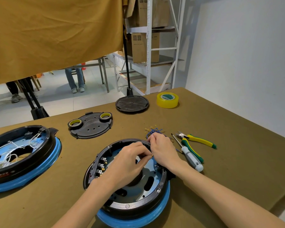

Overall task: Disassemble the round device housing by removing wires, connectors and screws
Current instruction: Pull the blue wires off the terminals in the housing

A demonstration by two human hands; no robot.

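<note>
A: Round housing — where?
B: Near table edge, open side up, blue ring beneath.

A: Hands?
B: Both over it. Left hand pinches a small brass-tipped connector. Right hand curled at the housing's far rim; what it grips, cannot tell.

A: Beyond the housing?
B: Blue wire pile just behind. Screwdriver and pliers to its right. Second housing well left. Black cover with two tape rolls behind; yellow tape farther back.
</note>
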